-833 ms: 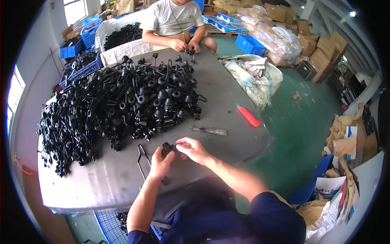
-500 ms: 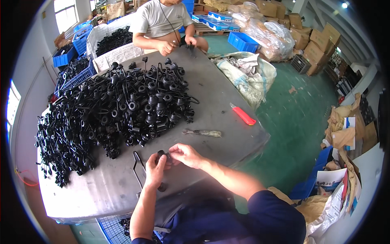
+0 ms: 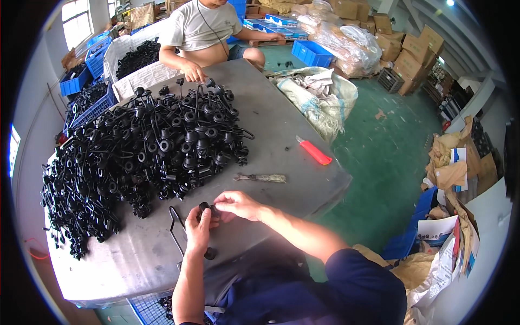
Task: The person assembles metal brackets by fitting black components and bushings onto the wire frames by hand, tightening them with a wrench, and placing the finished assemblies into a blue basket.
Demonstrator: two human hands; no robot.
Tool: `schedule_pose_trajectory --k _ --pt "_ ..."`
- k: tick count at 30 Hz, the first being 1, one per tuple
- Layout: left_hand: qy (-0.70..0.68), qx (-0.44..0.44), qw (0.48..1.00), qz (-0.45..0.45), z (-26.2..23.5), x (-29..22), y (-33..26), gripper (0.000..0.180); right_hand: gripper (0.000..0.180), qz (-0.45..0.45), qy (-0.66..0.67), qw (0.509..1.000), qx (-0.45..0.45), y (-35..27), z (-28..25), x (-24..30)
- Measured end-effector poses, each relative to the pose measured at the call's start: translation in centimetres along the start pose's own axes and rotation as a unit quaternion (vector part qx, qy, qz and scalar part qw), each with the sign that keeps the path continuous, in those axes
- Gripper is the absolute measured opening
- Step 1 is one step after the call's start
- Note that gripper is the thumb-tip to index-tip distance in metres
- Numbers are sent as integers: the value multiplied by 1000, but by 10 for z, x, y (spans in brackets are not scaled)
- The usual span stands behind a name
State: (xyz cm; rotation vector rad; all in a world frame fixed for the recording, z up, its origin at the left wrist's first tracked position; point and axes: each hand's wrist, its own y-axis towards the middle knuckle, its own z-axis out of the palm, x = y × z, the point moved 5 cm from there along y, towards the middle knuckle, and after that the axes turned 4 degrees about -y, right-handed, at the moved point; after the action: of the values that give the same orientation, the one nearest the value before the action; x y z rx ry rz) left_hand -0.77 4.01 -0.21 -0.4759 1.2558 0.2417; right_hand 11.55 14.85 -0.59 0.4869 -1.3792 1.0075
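Observation:
In my left hand point(image 3: 199, 227), fingers closed, is a black rubber-and-metal rod part, whose dark round end point(image 3: 205, 207) shows above the thumb. My right hand point(image 3: 238, 206) pinches at the same end from the other side; its fingertips partly hide what they grip. A bent black rod point(image 3: 174, 227) runs beside my left wrist, and another round black end point(image 3: 210, 253) shows below that hand; whether these join the held piece I cannot tell. Left of my hands spreads a big heap of black rods with round rubber ends point(image 3: 141, 141).
On the grey metal table point(image 3: 271, 114) lie a red-handled knife point(image 3: 315, 152) and a worn, wrapped tool point(image 3: 262, 177). Across it sits a person point(image 3: 197, 32). A white woven sack point(image 3: 319, 100) stands past the right edge, with a blue crate point(image 3: 312, 53) behind.
The person across the table has stretched one arm out to the right, and small dark pieces show below that hand. My hands keep their grip together; the whole view has shifted slightly.

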Motion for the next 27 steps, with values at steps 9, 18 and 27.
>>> schedule_pose_trajectory --k 9,18,27 --pt "0 -2 1000 1 -1 2 -1 28 21 15 -21 1000 4 2 -3 -11" --pt "-8 -4 1000 -1 0 3 -1 29 18 -19 -71 995 -64 0 -9 -6" --pt "270 -8 952 146 3 -5 -9 41 32 -338 -427 819 -181 -29 9 15"
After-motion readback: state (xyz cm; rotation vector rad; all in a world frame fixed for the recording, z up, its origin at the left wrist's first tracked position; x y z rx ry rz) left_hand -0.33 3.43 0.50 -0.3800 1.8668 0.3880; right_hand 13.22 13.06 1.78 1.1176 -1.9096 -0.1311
